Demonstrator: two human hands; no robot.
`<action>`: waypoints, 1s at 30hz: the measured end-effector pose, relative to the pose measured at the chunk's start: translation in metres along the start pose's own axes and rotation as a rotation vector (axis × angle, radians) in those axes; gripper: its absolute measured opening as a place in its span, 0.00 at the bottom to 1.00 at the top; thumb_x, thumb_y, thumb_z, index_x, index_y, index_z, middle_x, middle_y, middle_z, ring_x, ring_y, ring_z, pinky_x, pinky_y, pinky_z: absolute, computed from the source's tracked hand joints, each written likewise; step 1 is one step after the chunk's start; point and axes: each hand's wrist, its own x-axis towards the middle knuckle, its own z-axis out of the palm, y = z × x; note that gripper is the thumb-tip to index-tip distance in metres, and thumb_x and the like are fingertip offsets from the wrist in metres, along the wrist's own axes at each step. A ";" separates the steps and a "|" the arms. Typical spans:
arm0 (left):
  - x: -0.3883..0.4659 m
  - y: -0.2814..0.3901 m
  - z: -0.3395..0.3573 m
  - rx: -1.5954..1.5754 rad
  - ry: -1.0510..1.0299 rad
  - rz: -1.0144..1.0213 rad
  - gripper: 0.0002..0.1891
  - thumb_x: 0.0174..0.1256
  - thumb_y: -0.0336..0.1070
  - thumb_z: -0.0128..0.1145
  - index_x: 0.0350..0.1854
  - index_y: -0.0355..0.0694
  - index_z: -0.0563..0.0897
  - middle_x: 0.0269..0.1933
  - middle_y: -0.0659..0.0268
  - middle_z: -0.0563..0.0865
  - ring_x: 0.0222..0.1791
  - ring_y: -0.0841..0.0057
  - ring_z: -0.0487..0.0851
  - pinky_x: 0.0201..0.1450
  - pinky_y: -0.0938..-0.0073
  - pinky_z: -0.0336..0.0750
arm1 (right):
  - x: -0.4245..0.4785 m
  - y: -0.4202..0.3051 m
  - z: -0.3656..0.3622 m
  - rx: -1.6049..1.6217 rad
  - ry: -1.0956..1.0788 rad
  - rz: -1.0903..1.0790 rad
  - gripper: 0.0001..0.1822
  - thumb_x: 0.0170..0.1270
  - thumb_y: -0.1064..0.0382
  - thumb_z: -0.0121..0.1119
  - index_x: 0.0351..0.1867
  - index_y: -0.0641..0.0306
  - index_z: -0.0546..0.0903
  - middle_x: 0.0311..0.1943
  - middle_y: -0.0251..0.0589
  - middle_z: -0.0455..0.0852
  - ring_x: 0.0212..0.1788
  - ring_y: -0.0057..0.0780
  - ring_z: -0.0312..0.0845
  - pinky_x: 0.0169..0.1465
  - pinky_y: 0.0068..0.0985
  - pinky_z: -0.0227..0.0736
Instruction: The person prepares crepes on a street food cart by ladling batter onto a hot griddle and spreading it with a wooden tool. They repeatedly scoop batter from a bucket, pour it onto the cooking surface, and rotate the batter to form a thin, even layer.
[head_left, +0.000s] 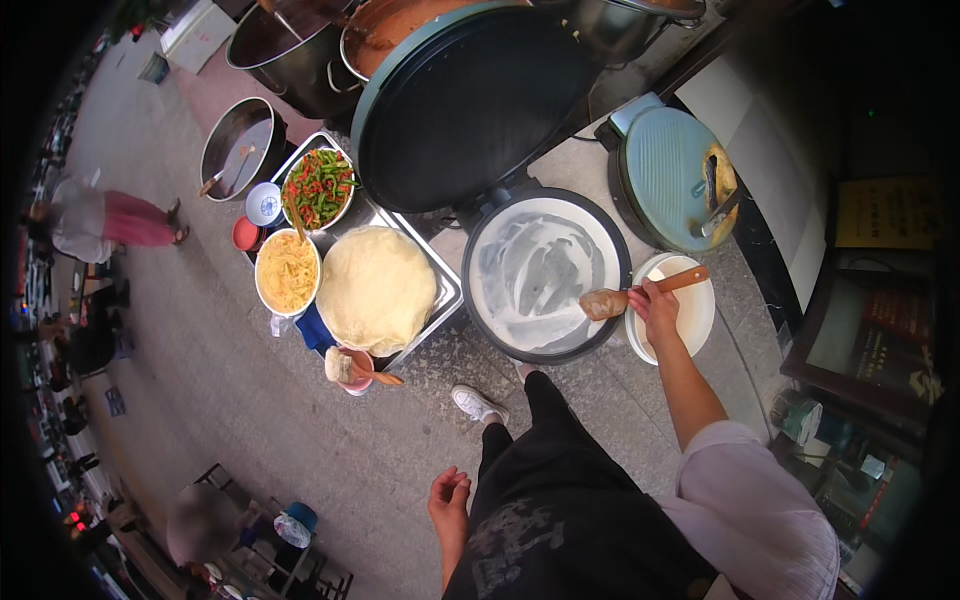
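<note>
My right hand (658, 311) grips a wooden spatula (604, 304), its broad blade over the right rim of a round electric griddle (540, 255). White batter (501, 262) is spread unevenly across the hot plate, with grey patches showing through. The griddle's large dark lid (472, 112) stands raised behind it. Under my right hand is a white bucket (696, 300) with pale contents. My left hand (450, 495) hangs beside my black apron (555, 517), holding nothing, its fingers loosely curled. Left of the griddle, a pile of thin pancakes (379, 289) lies on a metal tray (448, 289).
Shredded yellow food fills a bowl (288, 271); cut green and red peppers (319, 187) fill another. A brush (341, 365) rests on a pink cup (358, 386). A second griddle (671, 176) sits closed at right. Large pots (300, 75) stand behind. A passer-by (112, 217) is at left.
</note>
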 end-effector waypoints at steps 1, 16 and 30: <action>0.000 0.001 0.001 -0.004 -0.003 0.003 0.16 0.53 0.28 0.57 0.46 0.34 0.75 0.38 0.64 0.80 0.37 0.79 0.78 0.41 0.81 0.72 | -0.002 -0.005 0.003 -0.025 -0.029 -0.013 0.10 0.57 0.62 0.58 0.34 0.66 0.75 0.29 0.39 0.80 0.27 0.25 0.80 0.28 0.16 0.76; 0.008 0.009 0.024 0.020 0.003 -0.059 0.15 0.55 0.26 0.57 0.47 0.34 0.75 0.38 0.63 0.81 0.38 0.79 0.77 0.42 0.81 0.72 | 0.045 -0.011 0.010 -0.366 -0.046 0.049 0.10 0.54 0.62 0.57 0.30 0.68 0.76 0.26 0.42 0.82 0.24 0.26 0.80 0.27 0.19 0.77; 0.016 0.027 0.054 0.028 0.016 -0.095 0.15 0.54 0.26 0.57 0.46 0.33 0.75 0.37 0.64 0.81 0.36 0.80 0.77 0.40 0.82 0.71 | 0.069 -0.009 0.046 -0.594 -0.199 0.155 0.09 0.50 0.62 0.57 0.29 0.66 0.77 0.23 0.41 0.81 0.20 0.26 0.79 0.22 0.19 0.73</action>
